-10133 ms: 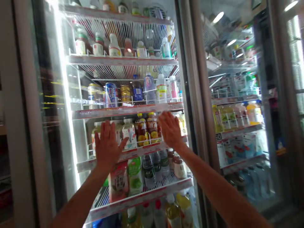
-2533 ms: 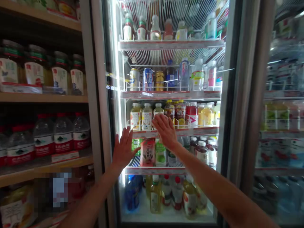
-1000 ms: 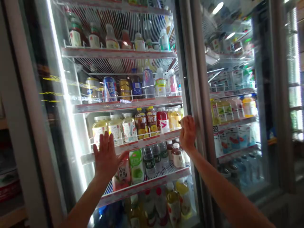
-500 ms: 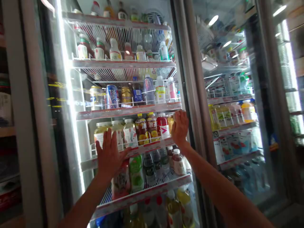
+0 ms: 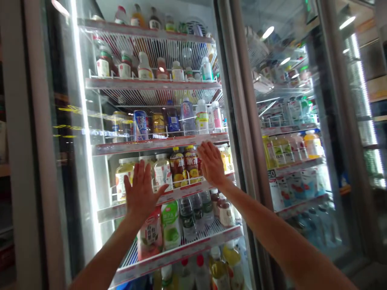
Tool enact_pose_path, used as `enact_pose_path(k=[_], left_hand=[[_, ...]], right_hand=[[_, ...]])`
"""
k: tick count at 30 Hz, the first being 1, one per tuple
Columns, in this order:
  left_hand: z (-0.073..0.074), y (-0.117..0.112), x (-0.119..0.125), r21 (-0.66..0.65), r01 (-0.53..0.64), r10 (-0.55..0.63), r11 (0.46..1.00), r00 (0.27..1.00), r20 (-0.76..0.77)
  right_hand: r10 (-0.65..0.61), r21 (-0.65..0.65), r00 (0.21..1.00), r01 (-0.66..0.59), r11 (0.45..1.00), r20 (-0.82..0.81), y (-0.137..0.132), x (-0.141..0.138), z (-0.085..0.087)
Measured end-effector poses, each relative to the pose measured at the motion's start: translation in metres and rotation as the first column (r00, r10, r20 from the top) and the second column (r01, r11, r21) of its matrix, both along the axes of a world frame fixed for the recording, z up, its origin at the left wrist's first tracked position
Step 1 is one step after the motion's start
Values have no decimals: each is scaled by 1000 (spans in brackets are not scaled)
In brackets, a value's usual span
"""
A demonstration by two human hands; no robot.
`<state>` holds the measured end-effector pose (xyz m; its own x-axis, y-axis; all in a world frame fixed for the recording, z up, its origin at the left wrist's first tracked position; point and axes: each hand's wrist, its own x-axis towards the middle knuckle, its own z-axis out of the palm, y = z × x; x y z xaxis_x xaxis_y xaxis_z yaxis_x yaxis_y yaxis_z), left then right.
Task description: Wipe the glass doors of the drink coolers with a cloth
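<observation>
Both my hands lie flat on the glass door [image 5: 90,225] of a lit drinks cooler. My left hand [image 5: 142,192] is open, fingers up, in front of pale yellow bottles [image 5: 121,181] on the middle shelf. My right hand [image 5: 211,163] is open too, fingers spread, pressed on the glass beside two brown tea bottles [image 5: 185,164]. Neither hand holds anything. A pink carton [image 5: 150,233] and a green bottle [image 5: 170,223] stand on the shelf below my left hand.
Cans and bottles [image 5: 172,119] fill the shelf above; more bottles [image 5: 142,68] line the upper shelf. A grey door frame [image 5: 242,121] divides this cooler from a second glass-door cooler [image 5: 290,149] on the right. A dark frame post [image 5: 27,161] stands at the left.
My right hand slid left from the door's right edge, where it was curled one second ago, and now lies flat and spread. My left hand stayed flat on the glass.
</observation>
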<state>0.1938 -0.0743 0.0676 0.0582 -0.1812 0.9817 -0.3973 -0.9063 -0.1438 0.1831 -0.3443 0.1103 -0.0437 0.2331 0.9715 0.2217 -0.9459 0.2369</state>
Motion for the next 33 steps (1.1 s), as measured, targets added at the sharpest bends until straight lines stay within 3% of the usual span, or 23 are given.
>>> enact_pose_path(k=[2,3,6,8,9,11,13,14,15,17,19,20,21,23,25,26,27,29,31,33], left_hand=[[7,3,-1,2,-4,4,1000,1000,22],[12,5,-2,-1,-7,7,1000,1000,29],[29,9,0,-9,-11,11,1000,1000,10],[37,10,2,-7,-10,9,1000,1000,-25],[40,10,3,-5,-9,9,1000,999,-41],[42,9,4,-5,-10,9,1000,999,-52],[42,9,4,3,-12,12,1000,999,-52],[41,10,4,8,-13,13,1000,998,-56],[41,10,4,10,-14,15,1000,998,-63],[41,10,4,10,-18,18,1000,996,-86],[41,10,4,5,-19,20,1000,995,-101],[41,10,5,6,-19,20,1000,995,-102],[41,10,5,8,-19,20,1000,995,-99],[41,11,6,11,-21,22,1000,996,-89],[41,13,5,22,-27,28,999,996,-84],[41,14,5,31,-29,32,999,996,-85],[41,15,4,42,-31,35,999,995,-92],[41,16,4,57,-36,42,998,993,-112],[41,15,3,62,-41,49,997,990,-131],[42,14,3,59,-45,52,997,990,-132]], right_hand=[[-23,-113,998,17,993,-52,-4,-5,3],[-32,-70,999,29,997,-44,-9,-7,8],[-55,280,998,43,959,34,-14,-6,30],[-64,355,997,43,934,48,-2,-4,37],[-64,302,997,50,952,38,7,-3,36],[-61,36,998,62,997,-18,22,-4,30],[-74,-250,993,51,967,-87,23,-6,25],[-80,-294,992,48,955,-99,18,-6,27],[-76,-250,993,51,967,-89,12,-6,31],[-49,45,999,50,998,-17,3,-4,45],[-24,313,998,2,950,66,9,0,57],[-10,338,997,-17,941,77,18,1,59],[5,286,998,-23,958,65,30,2,58],[13,19,1000,-13,1000,-8,54,3,49],[-14,-249,997,-6,968,-79,64,1,40],[-24,-300,995,-4,954,-92,63,1,39],[-22,-269,996,-2,963,-84,58,1,42],[11,-17,1000,-11,1000,-15,45,2,55],[44,222,997,-57,973,62,44,6,66],[67,213,996,-77,974,54,59,8,65]])
